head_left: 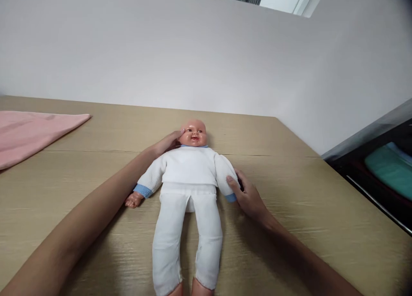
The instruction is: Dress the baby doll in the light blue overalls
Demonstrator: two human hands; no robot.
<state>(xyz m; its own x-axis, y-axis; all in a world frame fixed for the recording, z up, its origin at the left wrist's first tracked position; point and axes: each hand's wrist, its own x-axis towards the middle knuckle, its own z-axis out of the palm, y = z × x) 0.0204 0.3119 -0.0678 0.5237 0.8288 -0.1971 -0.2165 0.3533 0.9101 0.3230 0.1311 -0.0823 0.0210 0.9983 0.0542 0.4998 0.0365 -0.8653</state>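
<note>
A baby doll (189,169) lies on its back on the wooden table (280,244), head toward the wall and feet toward me. It wears a white top with blue cuffs and white trousers. My left hand (170,141) is at the side of the doll's head, with the thumb on its cheek and the other fingers hidden behind the head and neck. Around the doll's sleeve near the cuff, my right hand (246,195) is closed, thumb on top; the doll's hand on that side is hidden.
A pink cloth (32,132) lies flat at the table's left. A pale wall (161,51) rises behind the table. Beyond the right edge is a dark open case or bin (354,171) with green cloth (389,167) in it.
</note>
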